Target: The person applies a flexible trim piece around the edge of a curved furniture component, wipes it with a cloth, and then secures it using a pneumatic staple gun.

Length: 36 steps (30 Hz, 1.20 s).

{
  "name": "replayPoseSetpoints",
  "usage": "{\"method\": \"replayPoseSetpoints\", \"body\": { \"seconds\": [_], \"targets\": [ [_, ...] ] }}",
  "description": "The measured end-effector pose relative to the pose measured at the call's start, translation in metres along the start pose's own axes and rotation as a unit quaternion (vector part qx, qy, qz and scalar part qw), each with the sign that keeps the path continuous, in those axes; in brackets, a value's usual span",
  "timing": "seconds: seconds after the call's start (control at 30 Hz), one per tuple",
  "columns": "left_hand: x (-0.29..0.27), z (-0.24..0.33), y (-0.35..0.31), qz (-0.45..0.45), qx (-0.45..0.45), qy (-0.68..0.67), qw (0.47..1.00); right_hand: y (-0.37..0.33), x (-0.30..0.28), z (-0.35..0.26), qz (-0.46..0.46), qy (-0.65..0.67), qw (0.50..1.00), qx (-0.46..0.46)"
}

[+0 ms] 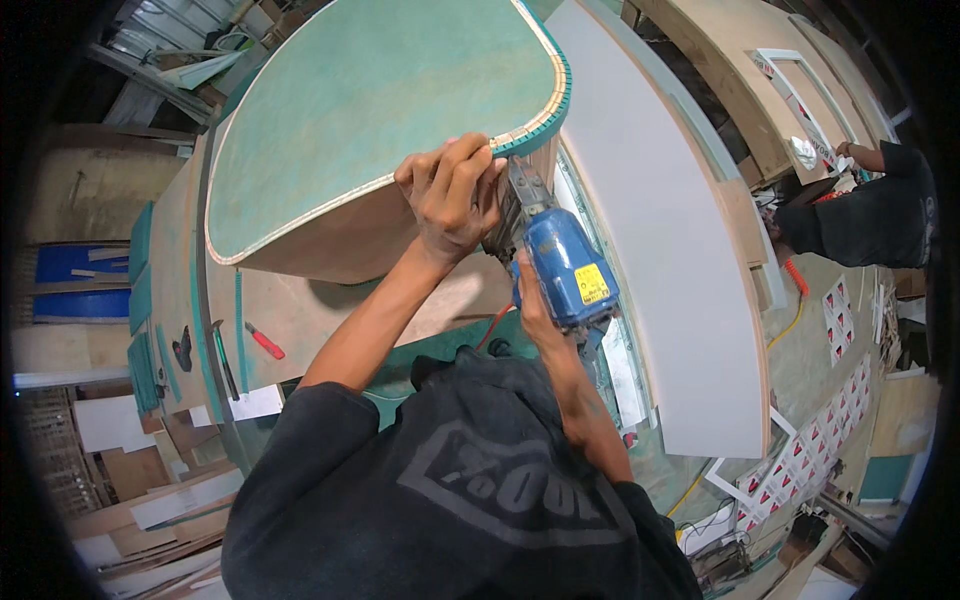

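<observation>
My left hand [455, 195] is bent over the front rim of a big rounded panel piece [370, 110], its fingers closed at the end of a teal edging strip [545, 125]. That strip has many cuts across it and follows the curved corner. My right hand [535, 305] grips a blue nail gun [565, 260] with a yellow label. The gun's metal nose points up at the rim, just right of my left fingers. Part of my right hand's grip is hidden behind the gun's body. A red hose [495, 325] shows below it.
A long pale curved panel [660, 230] stands to the right. On the workbench [285, 300] at left lie a red-handled tool [265, 342], a slim dark tool [225, 360] and a small black item [182, 348]. Another person [860, 215] works at far right beside a white frame [805, 95].
</observation>
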<state>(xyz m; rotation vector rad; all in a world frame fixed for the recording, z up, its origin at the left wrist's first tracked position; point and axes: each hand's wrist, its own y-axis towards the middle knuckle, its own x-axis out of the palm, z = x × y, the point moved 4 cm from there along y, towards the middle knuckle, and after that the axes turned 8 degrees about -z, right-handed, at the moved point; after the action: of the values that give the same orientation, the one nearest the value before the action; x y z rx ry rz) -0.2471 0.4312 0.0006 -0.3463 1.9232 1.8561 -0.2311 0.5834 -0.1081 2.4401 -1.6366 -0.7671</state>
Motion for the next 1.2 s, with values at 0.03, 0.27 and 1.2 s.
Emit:
{"method": "replayPoseSetpoints", "body": {
  "seconds": [0.03, 0.27, 1.2],
  "targets": [
    [-0.001, 0.001, -0.001, -0.005, 0.0, 0.002, 1.0, 0.001, -0.001, -0.001, 0.025, 0.016, 1.0, -0.008],
    [-0.014, -0.003, 0.008, -0.062, -0.014, -0.005, 0.998, -0.001, -0.011, -0.001, 0.03, 0.19, 0.973, 0.128],
    [-0.018, -0.016, -0.009, -0.047, -0.026, 0.049, 0.997, -0.003, -0.008, -0.01, 0.043, -0.075, 0.993, -0.077]
  ]
}}
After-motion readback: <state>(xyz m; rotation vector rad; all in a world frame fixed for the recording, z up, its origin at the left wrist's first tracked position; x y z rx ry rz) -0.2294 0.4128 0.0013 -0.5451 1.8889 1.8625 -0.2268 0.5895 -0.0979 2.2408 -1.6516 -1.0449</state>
